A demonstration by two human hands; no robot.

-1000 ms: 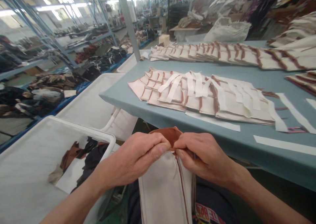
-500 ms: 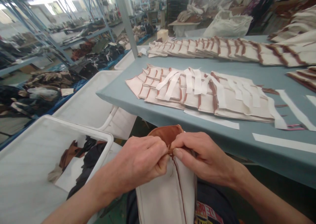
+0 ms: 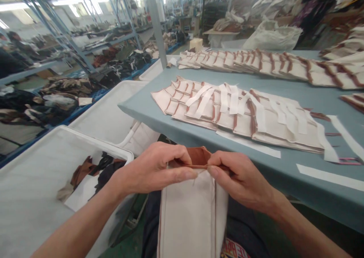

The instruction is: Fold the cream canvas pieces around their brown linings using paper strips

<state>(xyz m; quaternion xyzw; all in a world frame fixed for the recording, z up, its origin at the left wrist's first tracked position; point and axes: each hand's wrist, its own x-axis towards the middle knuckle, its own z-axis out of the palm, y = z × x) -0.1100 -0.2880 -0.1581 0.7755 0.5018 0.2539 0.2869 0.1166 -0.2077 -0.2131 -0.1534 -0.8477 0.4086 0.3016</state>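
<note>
A cream fabric piece (image 3: 187, 216), sewn into a bag-like shape with a brown lining, hangs upright in front of my lap. Its open top faces up, and the lining (image 3: 199, 155) shows inside. My left hand (image 3: 162, 167) pinches the top edge on the left, thumb outside and fingers inside. Close by on the right, my right hand (image 3: 236, 174) pinches the same rim near the seam. A folded brown edge runs between the two thumbs. The lower end of the piece is cut off by the frame.
On the blue-green table (image 3: 136, 104) lie overlapping cream pieces (image 3: 204, 102) with white strips (image 3: 256, 110) over them. A longer row (image 3: 256, 62) lies behind. White bins (image 3: 42, 167) stand at left, one holding scraps (image 3: 82, 172). A metal post (image 3: 156, 26) rises at the table corner.
My left hand has slid left from the seam and opened from a tight fist into a pinch along the rim. The rim now lies straighter between my hands.
</note>
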